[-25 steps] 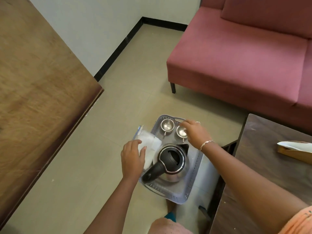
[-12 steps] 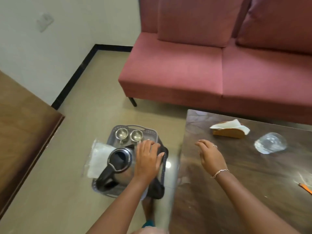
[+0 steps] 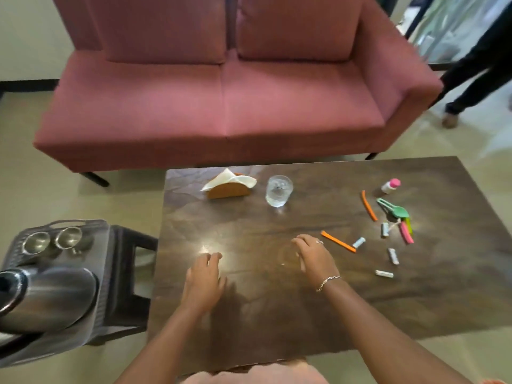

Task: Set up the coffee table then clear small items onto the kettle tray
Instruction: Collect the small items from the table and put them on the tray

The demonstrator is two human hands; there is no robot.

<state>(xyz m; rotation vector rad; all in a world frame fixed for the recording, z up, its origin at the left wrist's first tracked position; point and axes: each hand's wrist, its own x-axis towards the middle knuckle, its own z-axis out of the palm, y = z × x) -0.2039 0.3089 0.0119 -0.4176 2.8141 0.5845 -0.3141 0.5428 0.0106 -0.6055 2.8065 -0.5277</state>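
Hands hovered low over the dark wooden coffee table (image 3: 249, 217), both empty: the left hand (image 3: 203, 284) had its fingers loosely curled and close together, the right hand (image 3: 314, 259) had its fingers relaxed and slightly spread, gripping nothing. Just beyond the right hand's fingertips lay the nearest orange stick (image 3: 338, 241), its long axis running diagonally away to the right; small pale wrapped pieces (image 3: 384, 273) sat farther right, with a second orange stick (image 3: 369, 201), coloured plastic clips (image 3: 394, 210) and a little pink-capped bottle (image 3: 390, 186) behind them. The right hand was plainly the nearer one to these. The grey perforated kettle tray (image 3: 102, 245), carrying a steel kettle (image 3: 47, 297) and two steel cups (image 3: 52, 239), rested on a dark stool (image 3: 130, 273) off the table's left end, well apart from the clutter. At the far edge stood a clear glass (image 3: 278, 190) and a wooden napkin holder (image 3: 228, 185)
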